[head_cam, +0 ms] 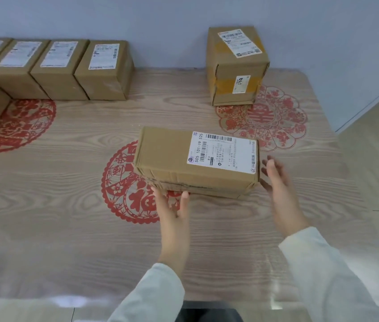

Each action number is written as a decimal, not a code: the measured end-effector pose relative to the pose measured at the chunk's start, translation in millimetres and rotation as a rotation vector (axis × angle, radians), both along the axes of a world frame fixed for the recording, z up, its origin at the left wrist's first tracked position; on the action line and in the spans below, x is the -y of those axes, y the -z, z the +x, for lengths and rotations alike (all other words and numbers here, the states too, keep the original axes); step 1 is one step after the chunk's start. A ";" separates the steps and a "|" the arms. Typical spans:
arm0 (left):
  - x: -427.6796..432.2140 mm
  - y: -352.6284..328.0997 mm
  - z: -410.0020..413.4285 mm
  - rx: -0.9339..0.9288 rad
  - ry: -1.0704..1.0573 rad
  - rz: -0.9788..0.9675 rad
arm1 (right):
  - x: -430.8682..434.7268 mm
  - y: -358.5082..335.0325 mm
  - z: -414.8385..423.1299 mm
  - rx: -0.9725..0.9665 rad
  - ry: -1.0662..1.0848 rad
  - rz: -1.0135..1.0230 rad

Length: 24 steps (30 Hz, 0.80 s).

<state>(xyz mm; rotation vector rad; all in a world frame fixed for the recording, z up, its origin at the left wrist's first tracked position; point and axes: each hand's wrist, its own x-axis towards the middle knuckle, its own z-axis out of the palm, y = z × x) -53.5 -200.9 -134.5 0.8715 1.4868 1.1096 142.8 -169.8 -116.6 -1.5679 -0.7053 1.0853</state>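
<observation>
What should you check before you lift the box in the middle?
1. Left hand at the near edge of the box: ok, fingers reach it.
2. Right hand on the box: not ok, it is open beside the right end, apart from it.
3. Box lies flat on the table: ok.
4. Label faces up: ok.
5. Room around it: ok, the tall box and the row of boxes stand well away.
6. Weight: cannot tell.
</observation>
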 end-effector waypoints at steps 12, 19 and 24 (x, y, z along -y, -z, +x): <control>-28.4 18.4 20.5 0.065 0.043 0.174 | -45.1 22.3 -9.1 0.010 -0.174 0.127; -23.8 33.5 7.3 0.102 0.069 0.282 | -4.4 25.7 -17.3 0.133 -0.279 0.050; 19.3 31.2 2.0 0.269 0.237 0.228 | 36.6 17.2 -32.5 0.120 -0.293 0.011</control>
